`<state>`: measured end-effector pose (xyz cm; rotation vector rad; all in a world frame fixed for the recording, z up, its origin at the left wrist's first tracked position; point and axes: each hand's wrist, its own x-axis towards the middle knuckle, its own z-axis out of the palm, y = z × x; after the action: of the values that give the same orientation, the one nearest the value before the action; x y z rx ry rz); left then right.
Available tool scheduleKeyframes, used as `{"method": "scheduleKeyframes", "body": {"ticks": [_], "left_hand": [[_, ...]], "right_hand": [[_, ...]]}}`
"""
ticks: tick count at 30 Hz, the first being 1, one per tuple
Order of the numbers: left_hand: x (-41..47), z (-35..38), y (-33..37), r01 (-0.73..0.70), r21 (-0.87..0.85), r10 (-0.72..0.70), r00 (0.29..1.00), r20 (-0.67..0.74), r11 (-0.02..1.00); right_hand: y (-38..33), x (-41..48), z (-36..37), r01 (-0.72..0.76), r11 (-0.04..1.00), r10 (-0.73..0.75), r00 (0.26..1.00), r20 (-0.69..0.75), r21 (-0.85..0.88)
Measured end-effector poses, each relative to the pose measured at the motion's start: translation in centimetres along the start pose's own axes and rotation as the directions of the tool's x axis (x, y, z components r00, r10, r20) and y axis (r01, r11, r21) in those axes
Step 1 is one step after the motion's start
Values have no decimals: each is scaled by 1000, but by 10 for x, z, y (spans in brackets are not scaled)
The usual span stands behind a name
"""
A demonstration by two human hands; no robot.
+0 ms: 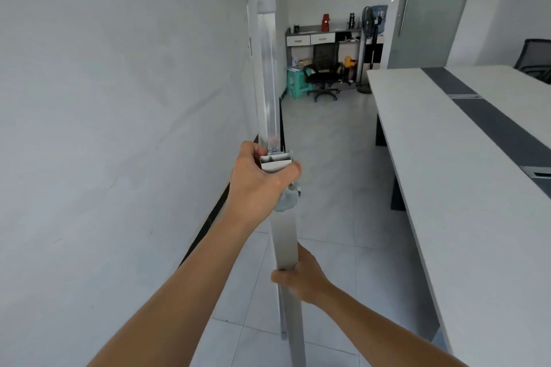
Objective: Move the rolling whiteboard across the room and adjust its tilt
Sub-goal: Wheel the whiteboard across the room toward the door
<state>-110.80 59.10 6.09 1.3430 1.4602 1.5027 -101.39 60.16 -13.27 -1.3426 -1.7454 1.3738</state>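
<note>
hands: 2 | left hand point(256, 179), right hand point(301, 277) clenched round 1 whiteboard post point(284, 235)

Left hand point(259, 179) raised at arm's length, fingers curled in a closed grip. Right hand point(301, 277) lower and nearer, also clenched. Both forearms bare.

Head-worn view, forward and down, close behind whiteboard point(119, 128) edge.

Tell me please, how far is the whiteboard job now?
In hand: the left hand grips the top of the stand post, the right hand holds it lower, so the whiteboard is being handled. Done: cannot tell how far it has travelled. Left: the tilt knob sits ungripped below the left hand.
</note>
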Motion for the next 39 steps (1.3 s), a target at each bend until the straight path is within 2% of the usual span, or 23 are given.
{"method": "scheduleKeyframes", "body": {"ticks": [19,28,39], "left_hand": [[351,46,-74,21,23,-22,998,56,1000],[523,93,-109,0,52,-6,993,122,999],[736,165,-150,-6,4,5,972,233,1000]], "right_hand": [[-17,352,-78,51,998,-48,997,-65,45],[-21,514,-137,11,999,-6,991,-132,37],[-31,712,-223,-59,992,85,969,-234,116]]}}
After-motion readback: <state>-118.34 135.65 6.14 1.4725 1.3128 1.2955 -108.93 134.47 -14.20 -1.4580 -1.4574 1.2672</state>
